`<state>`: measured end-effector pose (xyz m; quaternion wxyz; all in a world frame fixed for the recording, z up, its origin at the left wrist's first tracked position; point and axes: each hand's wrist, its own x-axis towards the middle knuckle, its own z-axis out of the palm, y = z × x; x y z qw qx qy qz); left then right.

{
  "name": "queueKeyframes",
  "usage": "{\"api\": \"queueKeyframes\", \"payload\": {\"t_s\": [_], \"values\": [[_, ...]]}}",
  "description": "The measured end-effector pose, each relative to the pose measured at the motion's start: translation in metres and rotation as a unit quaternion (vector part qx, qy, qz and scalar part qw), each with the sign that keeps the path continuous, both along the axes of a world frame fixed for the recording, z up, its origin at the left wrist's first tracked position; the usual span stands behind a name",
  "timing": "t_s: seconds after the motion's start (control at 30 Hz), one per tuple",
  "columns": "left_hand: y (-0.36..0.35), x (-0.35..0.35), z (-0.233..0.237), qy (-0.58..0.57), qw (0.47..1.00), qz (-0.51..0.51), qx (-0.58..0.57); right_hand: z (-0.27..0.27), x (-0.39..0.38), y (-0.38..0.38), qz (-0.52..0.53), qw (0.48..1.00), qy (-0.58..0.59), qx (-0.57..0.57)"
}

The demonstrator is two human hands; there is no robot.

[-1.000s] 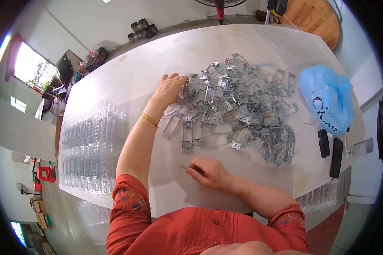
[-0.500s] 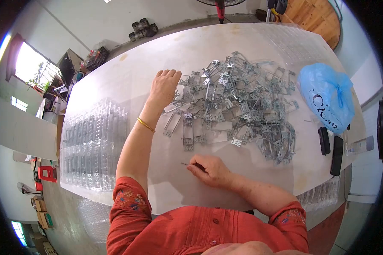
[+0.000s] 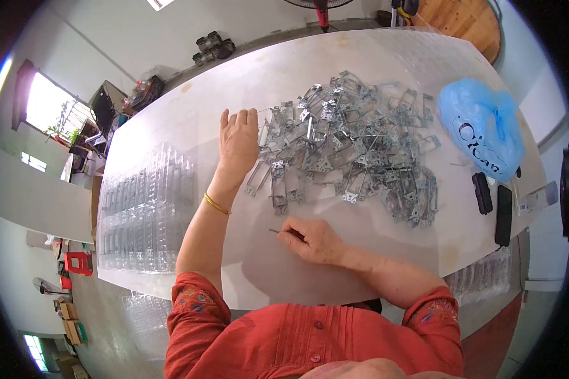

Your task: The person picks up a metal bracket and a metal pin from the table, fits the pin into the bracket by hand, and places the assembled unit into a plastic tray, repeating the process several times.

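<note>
A heap of silvery metal brackets (image 3: pixel 354 148), small plates joined by thin rods, lies across the middle of the table. At its left edge is my left hand (image 3: pixel 239 142), back upward, with a gold bangle on the wrist. Its fingers bend downward and the little finger stands apart; the thumb and whatever the fingertips grip are hidden. My right hand (image 3: pixel 313 241) rests near the front of the table, closed around a thin dark rod (image 3: pixel 274 230) whose tip pokes out to the left. Most of that rod is covered by the fingers.
Clear plastic trays (image 3: pixel 145 218) are stacked on the left of the white table (image 3: pixel 246 278). On the right sit a blue plastic bag (image 3: pixel 480 126), two dark oblong objects (image 3: pixel 502 215) and a clear bottle (image 3: pixel 538 197). More clear plastic trays (image 3: pixel 417 54) lie at the far right.
My left hand has drawn slightly left and toward me, and its little finger has spread from the others. The right hand keeps its grip on the rod. The view has tilted slightly.
</note>
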<state>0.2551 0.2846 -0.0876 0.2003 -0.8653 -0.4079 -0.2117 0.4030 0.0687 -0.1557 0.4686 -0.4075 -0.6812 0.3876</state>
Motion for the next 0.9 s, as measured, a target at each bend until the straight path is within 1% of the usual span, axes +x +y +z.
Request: {"api": "queueKeyframes", "payload": {"t_s": [0.03, 0.1, 0.23, 0.3, 0.33, 0.4, 0.43, 0.5, 0.53, 0.6, 0.67, 0.73, 0.77, 0.83, 0.87, 0.9], "values": [[-0.001, 0.0, 0.001, 0.001, 1.0, 0.0, 0.001, 0.001, 0.0, 0.0, 0.0, 1.0, -0.004, 0.002], [-0.002, -0.002, 0.004, 0.055, 0.997, 0.051, -0.018, 0.001, 0.0, -0.001, 0.0, 1.0, -0.007, 0.004], [0.006, -0.01, -0.005, 0.026, 0.999, 0.044, -0.009, 0.001, 0.001, 0.001, 0.0, 1.0, -0.018, 0.008], [0.0, -0.01, -0.003, -0.094, 0.994, 0.025, -0.043, 0.002, 0.001, 0.001, -0.002, 1.0, -0.021, 0.013], [-0.007, -0.009, 0.001, -0.094, 0.994, 0.025, -0.043, 0.002, 0.001, 0.001, -0.004, 1.0, -0.019, 0.012], [-0.026, -0.006, 0.011, -0.19, 0.969, 0.007, -0.155, 0.003, 0.0, 0.0, -0.003, 1.0, -0.019, 0.011], [-0.034, -0.004, 0.014, -0.191, 0.969, 0.009, -0.154, 0.003, 0.0, 0.0, -0.002, 1.0, -0.011, 0.001], [-0.044, -0.002, 0.016, -0.281, 0.931, -0.048, -0.23, 0.002, 0.0, -0.001, 0.003, 1.0, -0.005, -0.007], [-0.045, -0.003, 0.013, -0.283, 0.93, -0.045, -0.228, 0.0, -0.002, -0.002, 0.0, 1.0, 0.0, -0.019], [-0.044, -0.007, 0.004, -0.259, 0.947, -0.059, -0.182, -0.001, -0.003, -0.003, 0.002, 0.999, 0.006, -0.033], [-0.041, -0.011, -0.002, -0.274, 0.941, -0.056, -0.193, 0.001, -0.001, -0.002, 0.005, 1.0, -0.007, -0.022], [-0.037, -0.017, -0.004, -0.378, 0.882, -0.015, -0.281, 0.0, -0.002, -0.003, 0.005, 1.0, -0.005, -0.021], [-0.032, -0.02, -0.004, -0.377, 0.882, -0.012, -0.281, -0.001, -0.002, -0.002, 0.0, 1.0, -0.003, -0.015], [-0.027, -0.028, -0.003, -0.525, 0.777, -0.051, -0.342, -0.003, -0.002, 0.0, 0.005, 1.0, 0.0, -0.027], [-0.031, -0.033, -0.005, -0.526, 0.777, -0.047, -0.343, -0.004, -0.002, -0.002, 0.007, 0.999, 0.002, -0.035], [-0.037, -0.035, 0.003, -0.576, 0.711, -0.066, -0.399, -0.004, -0.002, -0.001, 0.009, 0.999, 0.0, -0.033]]}}
